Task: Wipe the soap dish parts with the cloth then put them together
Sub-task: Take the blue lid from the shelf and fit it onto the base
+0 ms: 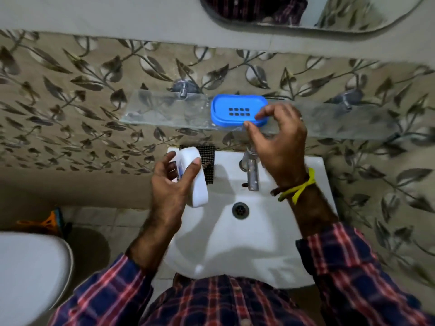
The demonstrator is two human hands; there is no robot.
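Observation:
A blue soap dish [231, 107] with a slotted top stands in one piece on the glass shelf [164, 111] above the sink. My right hand [280, 142] reaches up to its right end, with the thumb under the front rim and the index finger on top, pinching it. My left hand [167, 184] holds a white soap bar [199, 187] with a blue mark over the sink's left back corner. A dark patterned cloth [209, 161] lies on the sink's back rim, just behind the soap.
The white sink [235, 243] is right below me, with a metal tap [252, 172] at its back and a drain [240, 210] in the middle. A white toilet lid [30, 267] is at the lower left. Leaf-patterned tiles cover the wall.

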